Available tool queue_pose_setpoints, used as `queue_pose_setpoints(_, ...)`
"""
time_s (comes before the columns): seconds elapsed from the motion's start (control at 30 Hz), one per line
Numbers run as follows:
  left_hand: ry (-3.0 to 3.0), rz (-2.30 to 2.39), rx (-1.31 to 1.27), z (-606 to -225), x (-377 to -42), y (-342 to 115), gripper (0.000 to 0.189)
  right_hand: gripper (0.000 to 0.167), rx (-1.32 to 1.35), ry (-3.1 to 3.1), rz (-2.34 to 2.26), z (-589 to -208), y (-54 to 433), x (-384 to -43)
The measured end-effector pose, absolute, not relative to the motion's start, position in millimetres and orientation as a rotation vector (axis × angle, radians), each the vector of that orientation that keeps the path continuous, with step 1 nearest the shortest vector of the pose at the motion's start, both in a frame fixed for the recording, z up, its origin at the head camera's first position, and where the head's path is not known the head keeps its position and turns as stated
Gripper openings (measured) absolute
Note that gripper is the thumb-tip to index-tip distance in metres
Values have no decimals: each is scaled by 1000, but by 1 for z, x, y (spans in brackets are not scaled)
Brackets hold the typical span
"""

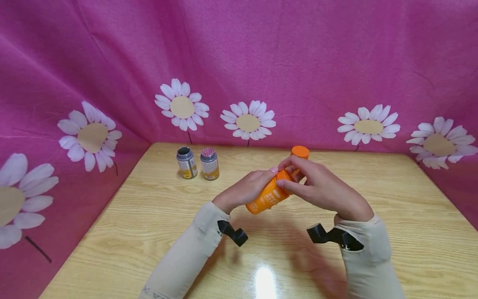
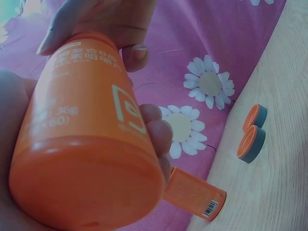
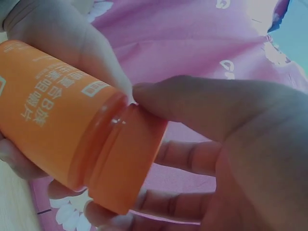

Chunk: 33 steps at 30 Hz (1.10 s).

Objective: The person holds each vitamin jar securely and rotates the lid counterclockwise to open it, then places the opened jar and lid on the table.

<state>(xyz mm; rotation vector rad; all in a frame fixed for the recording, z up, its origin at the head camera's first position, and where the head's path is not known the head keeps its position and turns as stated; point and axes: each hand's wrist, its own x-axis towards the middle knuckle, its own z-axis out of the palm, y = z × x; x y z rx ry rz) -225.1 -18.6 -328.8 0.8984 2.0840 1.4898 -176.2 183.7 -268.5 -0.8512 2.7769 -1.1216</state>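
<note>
An orange pill bottle [image 1: 267, 200] with white lettering hangs tilted above the table, its base toward the lower left. My left hand [image 1: 246, 189] wraps its body, fingers curled round the far side in the left wrist view. The right hand [image 1: 325, 189] grips the orange cap [image 3: 129, 159] at the bottle's upper end, thumb on the near side and fingers round the other. In the right wrist view the cap sits over the neck, with a narrow groove between it and the bottle's shoulder. Behind the right hand stands a second orange bottle [image 1: 300, 152], partly hidden.
Two grey bottles with yellow labels stand at the back left: one [image 1: 186, 163] shows a dark mouth, the other [image 1: 210, 165] a pink patterned top. Two grey caps with orange insides, one [image 2: 251, 144] beside the other [image 2: 255, 117], lie on the wooden table [image 1: 149, 232]. A pink flowered cloth [image 1: 298, 62] hangs behind.
</note>
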Motion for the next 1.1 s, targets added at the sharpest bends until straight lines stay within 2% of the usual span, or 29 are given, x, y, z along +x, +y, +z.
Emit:
queue_pose_setpoints(0.4, 1995, 1491, 889, -329, -226, -18, 61, 34, -910, 2744, -1126, -267, 189, -175)
queue_pose_setpoints(0.8, 1999, 1479, 867, -331, -228, -18, 62, 45, -902, 2652, -1190, -266, 192, -174)
queue_pose_setpoints(1.1, 1851, 1511, 841, -332, -228, -22, 62, 48, -1018, 2633, -1213, -266, 192, -172)
